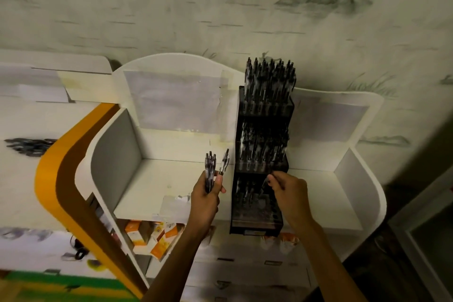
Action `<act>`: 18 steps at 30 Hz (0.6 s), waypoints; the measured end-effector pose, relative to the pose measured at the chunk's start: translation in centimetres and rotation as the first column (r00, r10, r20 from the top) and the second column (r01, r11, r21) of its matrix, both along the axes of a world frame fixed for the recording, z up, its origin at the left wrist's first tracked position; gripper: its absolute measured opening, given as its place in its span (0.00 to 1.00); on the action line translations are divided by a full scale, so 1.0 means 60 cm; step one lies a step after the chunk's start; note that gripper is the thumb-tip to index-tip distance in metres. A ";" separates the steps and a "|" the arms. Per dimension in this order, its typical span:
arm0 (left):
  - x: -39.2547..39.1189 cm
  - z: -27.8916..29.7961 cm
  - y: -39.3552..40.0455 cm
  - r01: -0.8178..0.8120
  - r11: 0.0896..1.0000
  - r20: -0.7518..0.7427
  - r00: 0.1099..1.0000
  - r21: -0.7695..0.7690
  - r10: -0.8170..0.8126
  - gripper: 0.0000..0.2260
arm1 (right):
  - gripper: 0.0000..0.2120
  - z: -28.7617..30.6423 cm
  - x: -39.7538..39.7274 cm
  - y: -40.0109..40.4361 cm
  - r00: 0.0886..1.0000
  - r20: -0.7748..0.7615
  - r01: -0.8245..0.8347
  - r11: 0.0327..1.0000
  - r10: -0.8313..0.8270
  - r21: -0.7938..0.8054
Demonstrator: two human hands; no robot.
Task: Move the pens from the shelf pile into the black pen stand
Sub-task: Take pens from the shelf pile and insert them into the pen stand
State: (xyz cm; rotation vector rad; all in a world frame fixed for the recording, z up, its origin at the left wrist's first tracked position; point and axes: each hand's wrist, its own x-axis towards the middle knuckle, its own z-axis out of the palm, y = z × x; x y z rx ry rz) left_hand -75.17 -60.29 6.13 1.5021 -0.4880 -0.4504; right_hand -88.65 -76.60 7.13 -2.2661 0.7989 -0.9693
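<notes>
Pens (210,169) stand upright in a small bundle in the left hand (208,193), whose fingers curl round their lower barrels; one pen (224,162) leans out to the right of the rest, pinched by the thumb, likely fanned apart so it can be taken singly. The bundle is held over the front half of the white shelf (157,189), just left of the black pen stand (263,154), which keeps the supply close to where it goes.

The right hand (286,191) is at the stand's lowest tier, near its front right side, fingertips bent together as if pinching a pen into a slot; blur hides whether anything is actually between them, so I cannot tell. The stand sits at the middle of the shelf against the back panel, its top and middle tiers packed with upright pens, the bottom tier only partly filled, so the open slots seem to be there.

Farther left, on the neighbouring shelf, a dark pile of pens (29,146) lies flat near its right edge, well apart from both hands.
</notes>
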 end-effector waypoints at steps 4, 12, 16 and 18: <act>0.002 -0.002 0.005 -0.003 1.000 0.001 1.000 0.014 0.003 0.09 | 0.07 -0.011 0.006 0.004 0.999 -0.034 0.013 1.000 -0.014 -0.014; -0.011 0.005 0.006 0.050 0.997 -0.064 0.997 -0.058 -0.054 0.13 | 0.08 -0.024 0.020 -0.002 0.994 -0.112 -0.003 1.000 0.006 0.021; -0.018 0.010 0.001 0.088 0.990 -0.053 0.994 -0.106 -0.094 0.08 | 0.16 -0.042 0.019 0.002 0.979 -0.203 0.008 0.999 0.000 0.039; -0.019 0.008 -0.001 0.107 0.989 -0.048 0.993 -0.101 -0.112 0.08 | 0.16 -0.044 0.015 0.003 0.975 -0.223 0.038 0.998 -0.025 0.057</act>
